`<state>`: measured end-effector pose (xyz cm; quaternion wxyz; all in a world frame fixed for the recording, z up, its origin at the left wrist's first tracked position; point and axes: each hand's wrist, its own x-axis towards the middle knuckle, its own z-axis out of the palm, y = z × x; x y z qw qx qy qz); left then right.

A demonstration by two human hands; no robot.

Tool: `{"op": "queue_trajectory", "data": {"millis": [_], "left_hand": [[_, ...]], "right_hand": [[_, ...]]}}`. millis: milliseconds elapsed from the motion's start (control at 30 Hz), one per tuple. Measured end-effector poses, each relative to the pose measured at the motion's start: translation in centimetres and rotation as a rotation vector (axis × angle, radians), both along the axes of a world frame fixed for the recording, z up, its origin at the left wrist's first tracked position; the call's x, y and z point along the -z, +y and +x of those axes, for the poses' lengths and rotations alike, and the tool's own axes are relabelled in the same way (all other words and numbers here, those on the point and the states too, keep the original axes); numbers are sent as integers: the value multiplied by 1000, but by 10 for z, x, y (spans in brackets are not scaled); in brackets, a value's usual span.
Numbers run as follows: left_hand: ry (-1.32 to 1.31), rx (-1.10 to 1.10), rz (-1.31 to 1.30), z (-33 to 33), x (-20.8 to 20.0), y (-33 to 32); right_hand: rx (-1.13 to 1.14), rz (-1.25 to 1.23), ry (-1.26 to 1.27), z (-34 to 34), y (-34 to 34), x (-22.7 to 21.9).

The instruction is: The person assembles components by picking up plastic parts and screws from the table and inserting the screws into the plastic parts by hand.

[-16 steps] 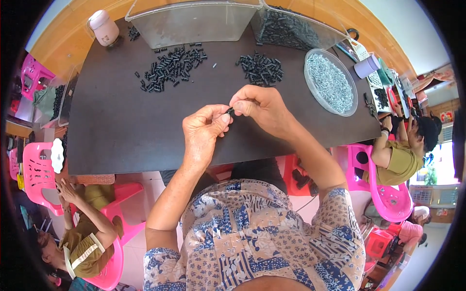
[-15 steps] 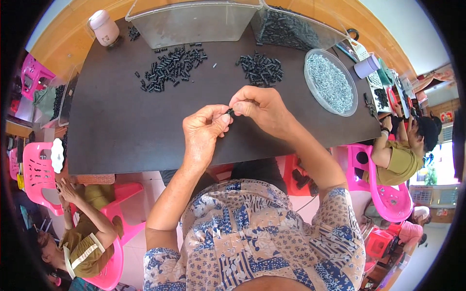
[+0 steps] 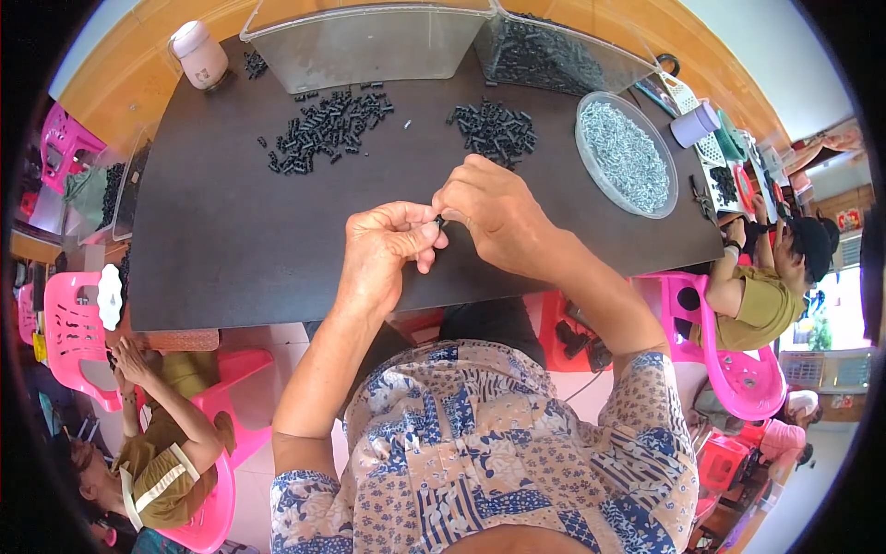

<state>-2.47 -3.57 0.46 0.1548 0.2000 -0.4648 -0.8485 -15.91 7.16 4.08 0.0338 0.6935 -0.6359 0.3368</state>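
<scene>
Over the dark table [image 3: 240,249], my left hand [image 3: 380,247] pinches a small black piece [image 3: 440,222] between thumb and fingertips; most of it is covered. My right hand [image 3: 489,214] is closed against the same spot, its fingertips pressed together at the top of the piece. Whatever those right fingers grip is hidden. Beyond my hands lie two heaps of short black ribbed cylinders, a wide left heap [image 3: 323,134] and a smaller right heap [image 3: 494,132]. To the right stands a round clear tub [image 3: 673,189] full of small silvery screw-like parts.
Along the far edge stand a translucent bin [image 3: 369,51] and another bin [image 3: 563,60] of black parts. A pink flask [image 3: 198,55] is at far left, a lilac cup [image 3: 696,126] at far right, pliers [image 3: 703,198] near the tub. People sit at both sides.
My right hand has turned over the black piece, its knuckles rising and its fingers closing in over the top. My left hand stays nearly in place, with its lower fingers a little more spread.
</scene>
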Motion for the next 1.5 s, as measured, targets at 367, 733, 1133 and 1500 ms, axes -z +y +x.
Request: {"op": "queue_trajectory", "data": {"millis": [367, 733, 1133, 1500], "left_hand": [[9, -140, -116, -4, 0, 7], [-9, -166, -60, -7, 1, 8], [32, -187, 26, -4, -7, 14], [65, -89, 10, 0, -5, 8]], "right_hand": [[4, -73, -16, 1, 2, 2], [94, -118, -142, 7, 8, 14], [132, -328, 79, 13, 3, 31], [31, -344, 71, 8, -1, 30]]}}
